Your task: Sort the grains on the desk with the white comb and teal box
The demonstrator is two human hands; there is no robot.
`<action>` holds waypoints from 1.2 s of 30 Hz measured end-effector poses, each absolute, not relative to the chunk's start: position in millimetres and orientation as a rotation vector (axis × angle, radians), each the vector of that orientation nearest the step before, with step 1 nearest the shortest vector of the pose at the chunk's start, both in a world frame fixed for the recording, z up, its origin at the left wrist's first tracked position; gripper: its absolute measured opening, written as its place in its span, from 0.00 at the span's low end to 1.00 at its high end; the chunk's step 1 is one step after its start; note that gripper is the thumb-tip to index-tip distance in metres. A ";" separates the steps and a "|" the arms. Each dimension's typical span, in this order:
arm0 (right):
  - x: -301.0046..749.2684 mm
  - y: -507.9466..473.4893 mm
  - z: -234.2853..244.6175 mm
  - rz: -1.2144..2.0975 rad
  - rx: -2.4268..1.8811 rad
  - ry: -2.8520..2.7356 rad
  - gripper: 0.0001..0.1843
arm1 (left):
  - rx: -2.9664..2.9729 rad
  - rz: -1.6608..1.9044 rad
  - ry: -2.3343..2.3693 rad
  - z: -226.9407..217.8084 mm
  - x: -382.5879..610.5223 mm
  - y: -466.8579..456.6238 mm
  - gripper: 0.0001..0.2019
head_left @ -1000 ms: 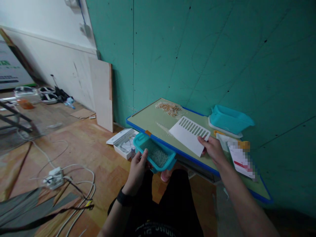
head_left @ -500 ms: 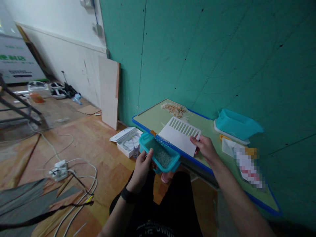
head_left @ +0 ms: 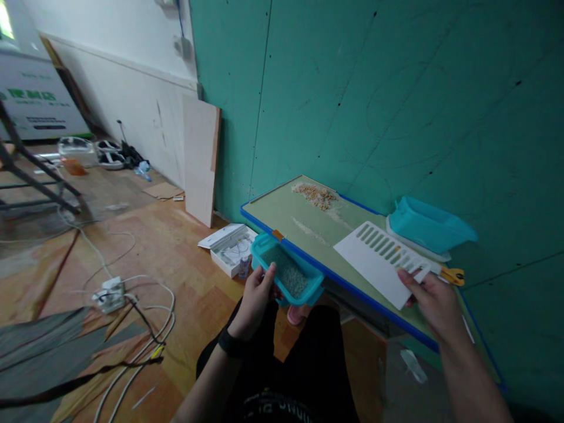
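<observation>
My left hand (head_left: pixel 261 288) is closed on the near rim of a turquoise plastic tray (head_left: pixel 314 292), held just below the table's front edge. Fine grey-green grains (head_left: pixel 288 275) cover the tray's bottom. My right hand (head_left: pixel 434 299) grips one corner of a flat white slotted scraper (head_left: pixel 374 267), its row of slots toward the wall. The scraper is over the right half of the pale green table (head_left: pixel 282 205). On the table's far left part lies a pile of tan pellets with pale grains (head_left: pixel 315 195), and a thin streak of grains (head_left: pixel 308 228) runs nearer the front.
Against the green wall stands another turquoise tray (head_left: pixel 429 226) on a white one. A yellow-handled tool (head_left: pixel 453 276) lies near my right hand. On the floor are an open white box (head_left: pixel 229 255), a power strip with cables (head_left: pixel 109 295) and a leaning board (head_left: pixel 200 161).
My right hand has moved right with the scraper, away from the front edge above the tray. The grains that lay along the blue edge are gone. My left hand keeps hold of the tray.
</observation>
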State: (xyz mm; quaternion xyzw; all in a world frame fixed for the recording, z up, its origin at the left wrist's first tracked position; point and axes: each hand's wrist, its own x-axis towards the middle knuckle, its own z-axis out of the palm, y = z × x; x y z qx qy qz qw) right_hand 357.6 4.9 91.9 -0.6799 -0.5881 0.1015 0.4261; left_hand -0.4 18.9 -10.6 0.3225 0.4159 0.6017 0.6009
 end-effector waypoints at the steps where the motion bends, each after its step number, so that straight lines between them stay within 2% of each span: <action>1: 359.6 4.6 90.3 0.257 -1.741 -1.449 0.28 | 0.755 1.396 0.963 -11.2 -0.2 19.0 0.27; 8: 328.5 42.9 90.4 0.382 -1.714 -1.455 0.31 | 0.755 1.402 0.974 -10.2 -3.3 20.8 0.27; 17: 275.8 93.1 92.1 0.733 -1.591 -1.407 0.32 | 0.765 1.351 0.984 -4.0 -10.8 27.9 0.28; 29: 242.6 103.7 90.6 0.968 -1.525 -1.328 0.28 | 0.750 1.419 1.021 -3.8 -16.9 29.2 0.26; 36: 226.3 99.7 91.9 1.042 -1.484 -1.331 0.30 | 0.748 1.429 1.005 -7.7 -16.2 31.2 0.26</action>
